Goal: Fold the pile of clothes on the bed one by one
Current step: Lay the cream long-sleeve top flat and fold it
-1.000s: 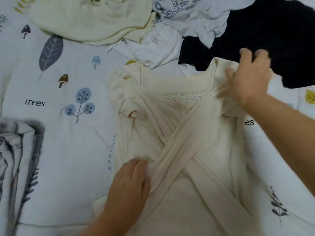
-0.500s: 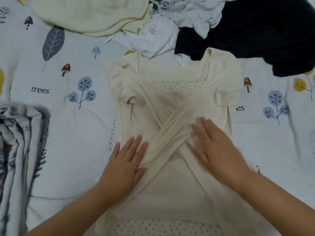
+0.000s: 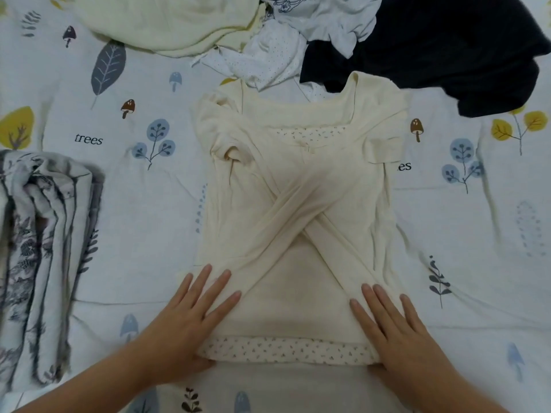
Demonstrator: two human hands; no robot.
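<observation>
Cream cotton, a long-sleeved top (image 3: 301,186) lies flat on the bed (image 3: 125,234), its collar away from the person and its hem at the near edge, so its long axis runs straight away from them. Its two sleeves cross in an X over the body.

Both hands lie flat at the hem end: the left hand (image 3: 190,320) on the near left corner, the right hand (image 3: 396,326) on the near right corner, fingers straight and spread, pressing the cloth rather than gripping it. Each hand is equally near its own corner, and the collar lies straight ahead of both, so the next fold is likely to bring the hem up toward the collar.

Beyond the collar wait four unfolded pieces: a pale yellow garment (image 3: 167,22), a dotted white one (image 3: 268,55), a printed white one (image 3: 325,16) and a dark navy one (image 3: 432,46). One folded grey-patterned cloth (image 3: 41,248) sits at the left.
</observation>
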